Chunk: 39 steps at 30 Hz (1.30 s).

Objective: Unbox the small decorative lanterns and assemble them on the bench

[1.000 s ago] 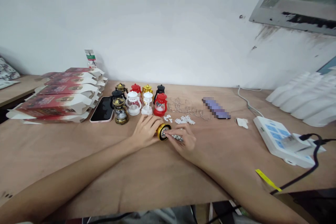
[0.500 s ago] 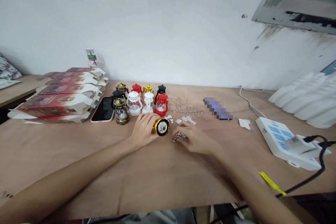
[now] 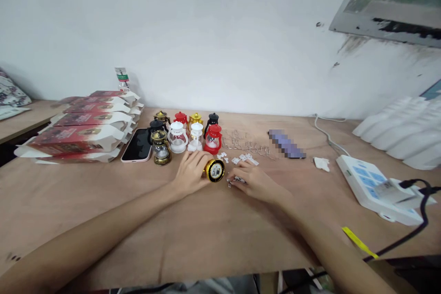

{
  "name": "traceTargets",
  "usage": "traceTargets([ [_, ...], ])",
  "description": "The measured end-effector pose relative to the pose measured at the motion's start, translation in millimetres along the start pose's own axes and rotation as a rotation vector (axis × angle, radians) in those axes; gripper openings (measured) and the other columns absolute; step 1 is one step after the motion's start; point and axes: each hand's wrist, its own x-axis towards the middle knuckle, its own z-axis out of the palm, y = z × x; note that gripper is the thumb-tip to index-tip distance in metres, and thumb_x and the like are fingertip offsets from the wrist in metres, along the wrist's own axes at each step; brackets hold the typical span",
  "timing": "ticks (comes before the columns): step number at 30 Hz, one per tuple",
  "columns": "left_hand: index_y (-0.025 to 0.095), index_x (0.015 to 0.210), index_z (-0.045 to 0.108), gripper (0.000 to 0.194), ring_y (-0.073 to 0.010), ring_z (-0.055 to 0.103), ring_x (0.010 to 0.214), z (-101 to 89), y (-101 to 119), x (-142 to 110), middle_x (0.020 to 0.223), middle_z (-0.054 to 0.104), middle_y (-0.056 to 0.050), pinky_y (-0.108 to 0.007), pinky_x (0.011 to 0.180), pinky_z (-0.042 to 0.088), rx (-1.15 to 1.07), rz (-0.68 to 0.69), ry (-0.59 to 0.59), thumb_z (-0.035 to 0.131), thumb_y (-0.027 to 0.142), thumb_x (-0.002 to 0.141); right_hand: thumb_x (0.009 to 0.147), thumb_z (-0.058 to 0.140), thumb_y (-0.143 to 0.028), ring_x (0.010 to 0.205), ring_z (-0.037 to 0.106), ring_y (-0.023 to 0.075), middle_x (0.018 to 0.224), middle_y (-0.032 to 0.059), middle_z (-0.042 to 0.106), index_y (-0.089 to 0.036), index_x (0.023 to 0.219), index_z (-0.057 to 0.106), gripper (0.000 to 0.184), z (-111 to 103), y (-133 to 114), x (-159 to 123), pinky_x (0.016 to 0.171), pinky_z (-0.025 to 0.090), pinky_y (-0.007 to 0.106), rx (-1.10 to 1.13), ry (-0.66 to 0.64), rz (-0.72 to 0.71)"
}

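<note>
My left hand [image 3: 193,171] is wrapped round a small gold lantern [image 3: 215,171]. The lantern lies on its side, and its round underside, a white disc with metal parts inside a black and gold rim, faces me. Just to the right, my right hand [image 3: 254,181] is down at a heap of small silvery pieces [image 3: 238,179], its thumb and fingertips drawn together among them. Whatever is between those fingertips is too small to make out. White cut pieces [image 3: 245,159] and bent thin wires [image 3: 246,144] lie beyond the hands.
Upright mini lanterns, among them a red lantern [image 3: 213,140], stand behind my left hand. Further left are a phone [image 3: 137,145] and stacked red boxes [image 3: 82,135]. On the right lie a purple phone [image 3: 286,144], a power strip [image 3: 365,179] with cables, and white sleeves [image 3: 399,133].
My right hand has left the lantern's underside and moved right and down to the silvery heap. The left hand keeps hold of the lantern, its underside now uncovered.
</note>
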Motion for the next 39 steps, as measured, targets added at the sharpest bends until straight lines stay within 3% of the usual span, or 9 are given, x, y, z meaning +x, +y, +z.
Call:
traceTargets([
  [3, 0.016, 0.099, 0.051, 0.025, -0.0227, 0.057, 0.091, 0.7, 0, 0, 0.101, 0.065, -0.008, -0.034, 0.077, 0.033, 0.003, 0.023, 0.02, 0.053, 0.034, 0.081, 0.085, 0.053, -0.013, 0.073, 0.055, 0.0163, 0.076, 0.0034, 0.06, -0.021, 0.083, 0.057, 0.009, -2, -4, 2, 0.067, 0.044, 0.03, 0.065, 0.135, -0.028],
  [8, 0.015, 0.098, 0.051, 0.025, -0.0223, 0.057, 0.09, 1.6, 1, -1, 0.1, 0.065, -0.009, -0.034, 0.076, 0.033, 0.027, 0.054, 0.041, 0.05, 0.035, 0.084, 0.083, 0.057, -0.011, 0.072, 0.058, 0.014, 0.078, 0.0005, 0.064, -0.023, 0.089, 0.052, 0.015, -2, -29, 5, 0.064, 0.047, 0.028, 0.275, 0.581, 0.073],
  [11, 0.015, 0.098, 0.052, 0.026, -0.0219, 0.057, 0.089, 1.7, 2, 0, 0.1, 0.065, -0.009, -0.034, 0.077, 0.033, 0.048, 0.096, 0.049, 0.05, 0.036, 0.085, 0.079, 0.059, -0.005, 0.074, 0.059, 0.0143, 0.08, 0.0003, 0.067, -0.024, 0.091, 0.05, 0.024, 9, -44, 8, 0.064, 0.049, 0.029, 0.335, 0.701, 0.029],
  [17, 0.015, 0.098, 0.053, 0.023, -0.0214, 0.057, 0.087, 1.0, 4, 0, 0.096, 0.065, -0.008, -0.034, 0.076, 0.033, 0.084, 0.166, 0.072, 0.051, 0.033, 0.084, 0.079, 0.06, -0.006, 0.072, 0.058, 0.0153, 0.079, 0.0012, 0.068, -0.024, 0.093, 0.052, 0.025, 26, -50, 12, 0.062, 0.051, 0.029, 0.315, 0.718, 0.044],
  [33, 0.015, 0.099, 0.055, 0.023, -0.0213, 0.057, 0.088, -0.2, 5, -1, 0.099, 0.065, -0.009, -0.035, 0.077, 0.034, 0.121, 0.19, 0.061, 0.049, 0.032, 0.084, 0.079, 0.058, -0.004, 0.071, 0.06, 0.0154, 0.081, 0.0009, 0.071, -0.024, 0.093, 0.05, 0.026, 33, -43, 8, 0.067, 0.049, 0.034, 0.192, 0.723, -0.024],
  [39, 0.014, 0.097, 0.055, 0.023, -0.021, 0.057, 0.086, 0.9, 5, -1, 0.097, 0.066, -0.009, -0.035, 0.076, 0.035, 0.13, 0.205, 0.082, 0.047, 0.031, 0.085, 0.08, 0.059, -0.005, 0.075, 0.06, 0.0141, 0.082, 0.0007, 0.066, -0.024, 0.092, 0.05, 0.024, 32, -46, 9, 0.069, 0.048, 0.031, 0.296, 0.687, -0.001],
])
